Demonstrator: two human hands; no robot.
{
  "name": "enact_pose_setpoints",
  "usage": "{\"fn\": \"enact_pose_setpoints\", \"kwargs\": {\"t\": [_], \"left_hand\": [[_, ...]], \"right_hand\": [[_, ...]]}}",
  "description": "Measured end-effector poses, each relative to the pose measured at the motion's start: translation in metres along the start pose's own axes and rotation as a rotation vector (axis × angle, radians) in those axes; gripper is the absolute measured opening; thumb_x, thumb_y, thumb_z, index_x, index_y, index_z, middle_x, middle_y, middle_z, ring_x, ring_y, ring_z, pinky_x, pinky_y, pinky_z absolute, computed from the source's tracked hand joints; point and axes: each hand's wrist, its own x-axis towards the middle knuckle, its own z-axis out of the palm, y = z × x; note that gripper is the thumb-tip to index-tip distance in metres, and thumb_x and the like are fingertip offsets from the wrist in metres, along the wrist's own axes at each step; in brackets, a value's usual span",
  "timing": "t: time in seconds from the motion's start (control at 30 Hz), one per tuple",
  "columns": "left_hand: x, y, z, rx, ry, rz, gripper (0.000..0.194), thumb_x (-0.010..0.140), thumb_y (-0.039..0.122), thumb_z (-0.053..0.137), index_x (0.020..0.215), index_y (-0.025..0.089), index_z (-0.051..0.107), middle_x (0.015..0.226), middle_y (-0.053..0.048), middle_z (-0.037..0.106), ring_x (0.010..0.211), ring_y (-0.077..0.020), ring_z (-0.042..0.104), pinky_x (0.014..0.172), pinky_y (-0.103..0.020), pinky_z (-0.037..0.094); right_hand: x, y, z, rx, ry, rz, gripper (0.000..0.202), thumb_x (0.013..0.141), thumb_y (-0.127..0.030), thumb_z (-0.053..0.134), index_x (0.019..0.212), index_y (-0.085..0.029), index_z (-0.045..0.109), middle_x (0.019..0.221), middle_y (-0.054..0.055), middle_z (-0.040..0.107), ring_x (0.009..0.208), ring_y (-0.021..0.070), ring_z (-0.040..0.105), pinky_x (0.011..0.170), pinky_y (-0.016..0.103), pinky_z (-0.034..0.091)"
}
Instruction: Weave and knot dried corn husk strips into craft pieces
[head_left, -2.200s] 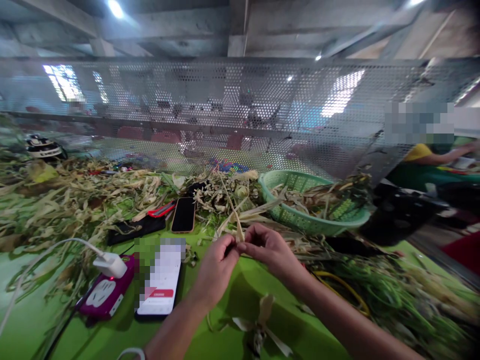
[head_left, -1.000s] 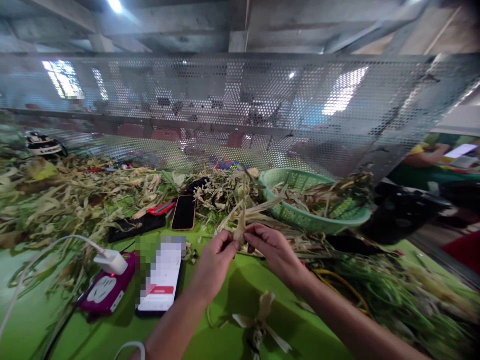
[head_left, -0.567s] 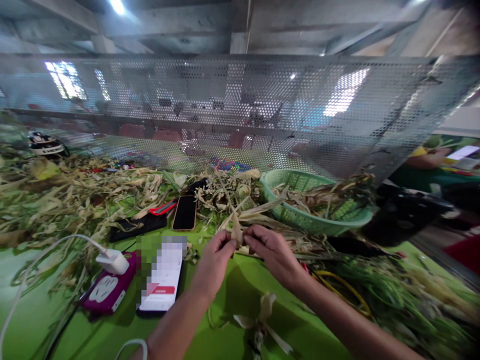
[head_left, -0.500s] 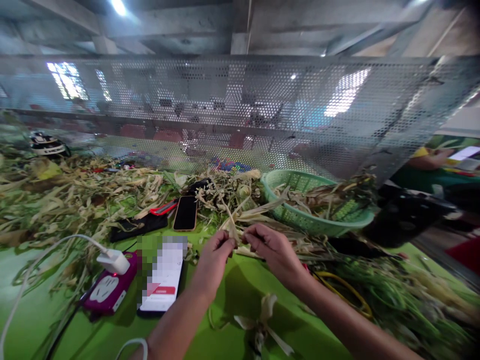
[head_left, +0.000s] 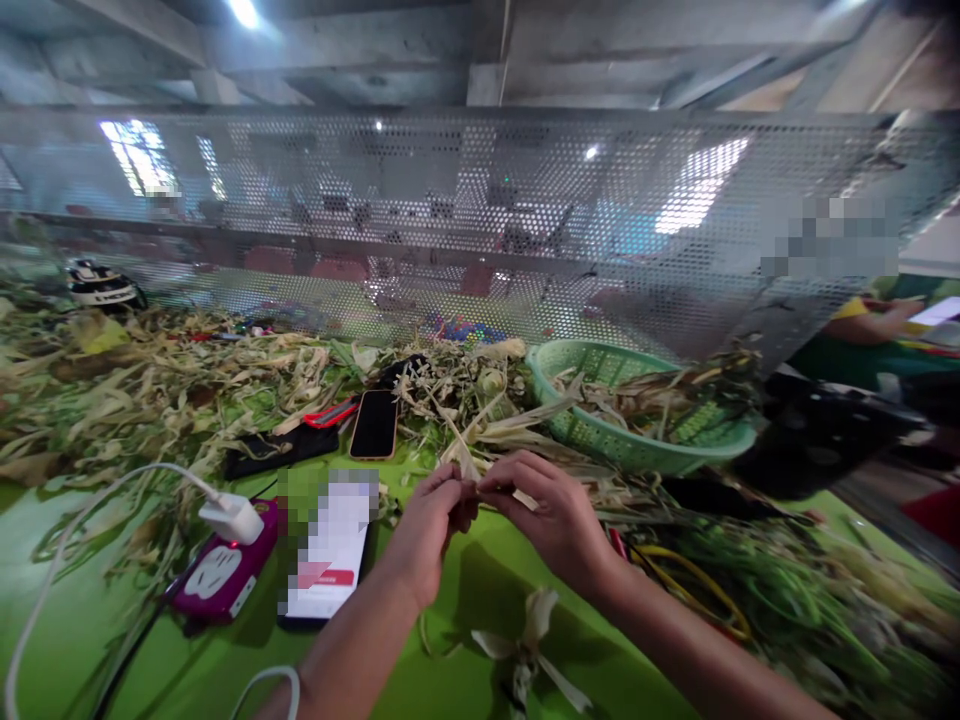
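My left hand [head_left: 439,515] is closed, its thumb and fingers pinching a pale dry husk piece [head_left: 466,462] that rises above the fingertips. Beside it, my right hand [head_left: 551,505] is also pinched, with its fingertips meeting the left ones at the base of the husk. Both hands hover over the green table [head_left: 480,640]. Nearer to me lies a star-shaped husk piece [head_left: 531,650]. A green perforated basket [head_left: 645,450] holding dry husks stands beyond my right hand.
Left of my hands are a lit phone [head_left: 330,550], a dark phone [head_left: 374,425] and a purple power strip [head_left: 225,570] with white cable. Husk piles [head_left: 150,390] spread along a perforated metal screen [head_left: 420,180]. Yellow cord [head_left: 697,590] lies right; a person's arm [head_left: 874,325] shows far right.
My hands have drawn closer together, and the fingertips of my right hand now meet those of my left at the husk. The view has shifted slightly.
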Motion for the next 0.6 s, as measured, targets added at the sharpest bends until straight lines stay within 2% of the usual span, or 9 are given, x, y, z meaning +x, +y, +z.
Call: {"fn": "enact_pose_setpoints", "kwargs": {"t": [0.2,0.47,0.6], "left_hand": [[0.002,-0.001,0.0,-0.009,-0.01,0.004,0.009,0.069,0.016,0.062,0.07,0.016,0.053,0.066,0.003,0.048,0.06,-0.0076,0.04,0.055,-0.021,0.028],[-0.003,0.005,0.001,0.367,-0.063,0.193,0.014,0.083,0.028,0.056,0.076,0.016,0.055,0.07,0.001,0.05,0.067,-0.0109,0.04,0.062,-0.023,0.032],[-0.005,0.008,0.002,0.51,-0.091,0.254,0.015,0.083,0.031,0.056,0.079,0.017,0.055,0.072,0.002,0.049,0.07,-0.0125,0.042,0.064,-0.024,0.033]], "right_hand": [[0.001,-0.004,-0.001,0.009,-0.034,0.06,0.013,0.092,-0.029,0.053,0.083,-0.021,0.059,0.085,0.006,0.062,0.079,0.0193,0.058,0.07,0.029,0.045],[-0.001,0.003,0.006,0.036,0.027,0.253,0.011,0.088,-0.026,0.056,0.08,-0.02,0.057,0.077,0.002,0.058,0.071,0.0162,0.054,0.065,0.026,0.04],[0.0,0.003,0.004,0.207,0.038,0.349,0.011,0.085,-0.029,0.058,0.081,-0.019,0.056,0.074,0.0,0.056,0.069,0.0146,0.051,0.063,0.025,0.04]]}}
